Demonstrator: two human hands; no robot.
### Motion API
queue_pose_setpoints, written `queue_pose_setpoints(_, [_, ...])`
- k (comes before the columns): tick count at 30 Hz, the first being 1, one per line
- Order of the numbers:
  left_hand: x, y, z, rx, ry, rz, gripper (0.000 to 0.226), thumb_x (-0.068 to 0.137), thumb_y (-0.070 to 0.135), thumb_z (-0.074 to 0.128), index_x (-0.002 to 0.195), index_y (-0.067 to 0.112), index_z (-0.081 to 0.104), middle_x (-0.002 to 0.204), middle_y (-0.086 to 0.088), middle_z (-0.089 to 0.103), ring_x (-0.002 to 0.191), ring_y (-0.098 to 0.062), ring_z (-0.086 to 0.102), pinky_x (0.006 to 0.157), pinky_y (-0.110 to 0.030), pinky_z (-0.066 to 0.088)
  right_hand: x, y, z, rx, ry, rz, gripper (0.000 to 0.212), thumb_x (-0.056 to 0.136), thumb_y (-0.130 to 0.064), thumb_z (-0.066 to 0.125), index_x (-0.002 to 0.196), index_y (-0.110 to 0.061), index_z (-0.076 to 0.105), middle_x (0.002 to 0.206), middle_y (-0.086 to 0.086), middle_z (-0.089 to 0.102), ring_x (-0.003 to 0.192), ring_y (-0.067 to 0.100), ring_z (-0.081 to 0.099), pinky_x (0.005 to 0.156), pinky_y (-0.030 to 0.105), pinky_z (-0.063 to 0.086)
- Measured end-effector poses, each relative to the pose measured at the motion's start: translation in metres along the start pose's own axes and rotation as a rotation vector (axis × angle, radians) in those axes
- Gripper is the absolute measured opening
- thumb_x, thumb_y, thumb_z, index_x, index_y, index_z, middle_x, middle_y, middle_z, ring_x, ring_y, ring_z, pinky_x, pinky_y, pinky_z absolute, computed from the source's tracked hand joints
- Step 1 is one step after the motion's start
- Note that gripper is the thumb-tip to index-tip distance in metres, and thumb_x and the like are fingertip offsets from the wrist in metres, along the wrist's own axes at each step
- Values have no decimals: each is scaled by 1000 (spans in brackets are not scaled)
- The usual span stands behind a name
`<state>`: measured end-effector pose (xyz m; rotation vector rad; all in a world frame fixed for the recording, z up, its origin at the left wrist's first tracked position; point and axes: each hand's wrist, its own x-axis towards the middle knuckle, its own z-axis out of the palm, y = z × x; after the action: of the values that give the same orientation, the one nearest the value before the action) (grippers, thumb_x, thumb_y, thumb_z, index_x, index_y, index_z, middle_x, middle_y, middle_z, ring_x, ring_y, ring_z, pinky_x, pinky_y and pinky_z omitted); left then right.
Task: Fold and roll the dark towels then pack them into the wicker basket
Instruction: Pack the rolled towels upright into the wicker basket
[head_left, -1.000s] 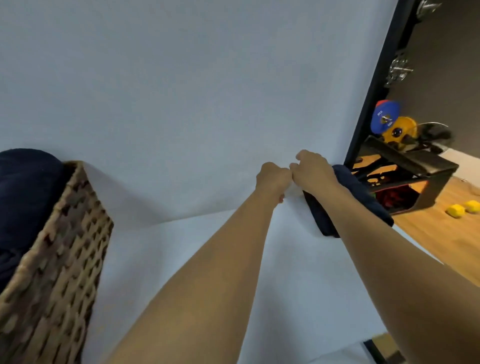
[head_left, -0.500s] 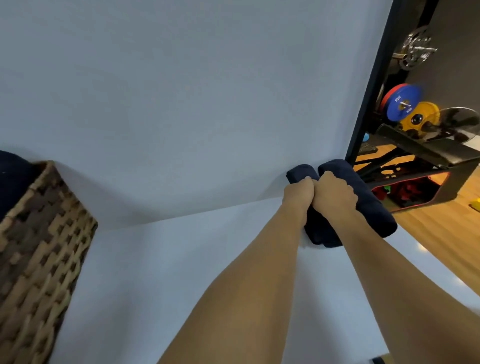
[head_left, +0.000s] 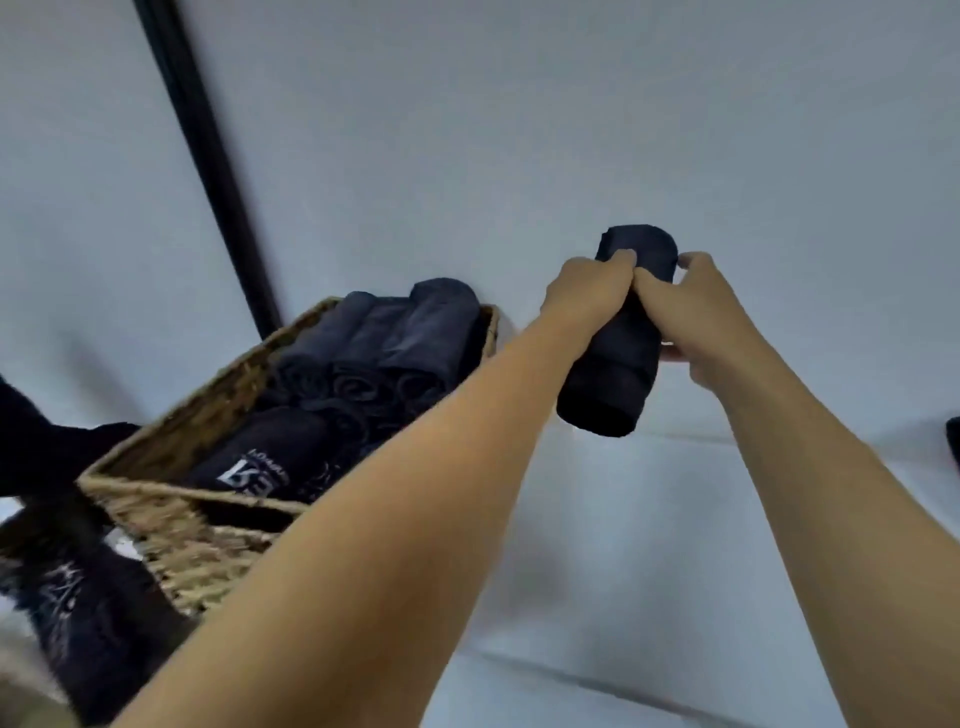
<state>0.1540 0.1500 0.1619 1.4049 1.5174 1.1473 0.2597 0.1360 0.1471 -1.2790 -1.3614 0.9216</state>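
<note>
Nearest, at the lower left, a loose dark towel (head_left: 88, 613) with pale print lies smeared by blur and cut by the frame edge, its lettering unreadable. Just behind it stands the wicker basket (head_left: 171, 488) on the white counter (head_left: 623, 545), its near right corner hidden behind the left forearm. Inside, a dark folded towel (head_left: 260, 462) bears a white logo too blurred to read, and behind it the rolled towels (head_left: 395, 338) lie stacked, 3 in the top row, with more spiral ends below that cannot be counted. More dark cloth (head_left: 31, 441) lies beside the basket's left side, cut off. Further out, to the right of the basket and above the counter, both hands hold 1 rolled dark towel (head_left: 608, 384) in the air. The left hand (head_left: 587, 296) and right hand (head_left: 701, 322) have their fingers (head_left: 621, 260) curled tightly round its upper half. A dark shape (head_left: 954, 441) at the right edge is cut off. Farthest, a black pole (head_left: 208, 156) crosses the pale wall (head_left: 519, 104).
</note>
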Motion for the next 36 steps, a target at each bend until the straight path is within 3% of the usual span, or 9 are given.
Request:
queue_pose_setpoints(3, [-24,-3,-86,63,116,31,54,93,49,50,126,7,56,118,-10,64,105,-26,62,96,-40,50,-27,-37,65,5,-124,-98,60,87,-43,61,137,-30,31,121,-2,59,99,19,65,62,31,58])
queue_pose_setpoints(7, [-57,-31,-166,98,198,-10,65,94,59,45,131,6,54,118,-10,65,101,-24,63,87,-35,53,-64,-60,135,-150,-259,-190,88,87,-47,56,155,-35,2,132,-2,54,103,21,63,75,41,61])
queue_pose_setpoints(12, [-81,-88,-197,54,193,-74,63,100,53,37,143,7,44,135,-10,56,118,-26,56,104,-40,45,-95,-49,180,-419,-386,-167,81,92,-41,49,155,-34,-2,103,4,63,77,25,69,68,41,62])
queue_pose_setpoints(17, [-85,-115,-199,-42,93,-210,53,103,40,37,144,7,40,136,-13,55,117,-28,55,99,-39,47,-104,-34,195,-775,-385,-220,69,101,-38,37,156,-16,2,107,15,63,80,25,61,60,31,45])
queue_pose_setpoints(23, [-84,-127,-196,-66,-2,-322,43,99,35,46,133,9,53,127,-12,62,113,-30,60,103,-45,47,-102,-28,187,-961,-336,-250,47,100,-36,42,141,-12,36,120,13,58,96,28,55,73,35,41])
queue_pose_setpoints(28, [-82,-130,-188,-6,-58,-399,38,98,28,46,128,7,57,125,-13,62,112,-31,59,103,-45,46,-104,-28,183,-1095,-342,-219,25,98,-31,50,116,-15,54,106,7,59,89,25,54,72,34,40])
queue_pose_setpoints(31, [-80,-132,-182,49,-90,-422,34,96,21,44,124,8,59,117,-14,65,108,-31,61,101,-43,48,-103,-26,183,-1190,-348,-229,14,96,-29,53,94,-15,51,94,5,55,81,24,52,68,34,39])
queue_pose_setpoints(34, [-80,-131,-179,14,-141,-445,25,99,15,41,106,9,64,106,-14,68,103,-28,63,96,-37,50,-104,-27,184,-1231,-333,-260,13,97,-27,52,92,-17,47,90,4,51,80,24,50,69,34,38])
queue_pose_setpoints(36, [-82,-130,-181,39,-182,-456,27,94,11,45,113,6,64,116,-17,66,110,-31,61,102,-40,48,-103,-26,185,-1252,-332,-271,10,95,-24,53,92,-17,47,90,4,50,80,24,50,71,34,38])
